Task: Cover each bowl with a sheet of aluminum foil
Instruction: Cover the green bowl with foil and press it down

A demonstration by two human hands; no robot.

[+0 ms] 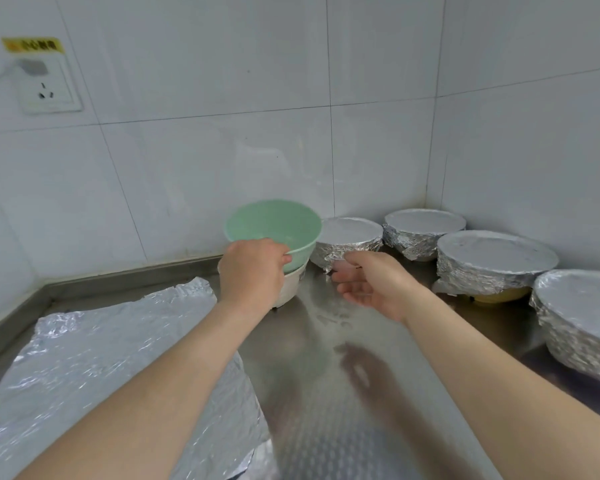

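— White-tiled walls meet in a corner above a steel desk (pixel 326 375). Which bowl is uncovered?
— The green bowl (pixel 274 226), at twelve o'clock on the desk by the back wall. It is tipped toward the viewer and sits in a white bowl (pixel 293 284).
— Who holds it?
— The left hand (pixel 252 268). Its fingers are curled over the near rim, gripping it.
— And the other hand?
— The right hand (pixel 371 285) is at the green bowl's four o'clock, palm turned left, fingers loosely spread and holding nothing. Its fingertips lie before the first wrapped bowl (pixel 349 237); I cannot tell whether they touch.
— Where is the foil?
— A crinkled foil sheet (pixel 101 348) lies flat at eight o'clock, partly under the left forearm.
— What else is wrapped?
— From three o'clock rightward come the second wrapped bowl (pixel 423 226) in the corner, the third wrapped bowl (pixel 492 258) and the fourth wrapped bowl (pixel 582 313).
— And farther out?
— A wall socket (pixel 47 86) at ten o'clock, under a yellow label (pixel 33 45).
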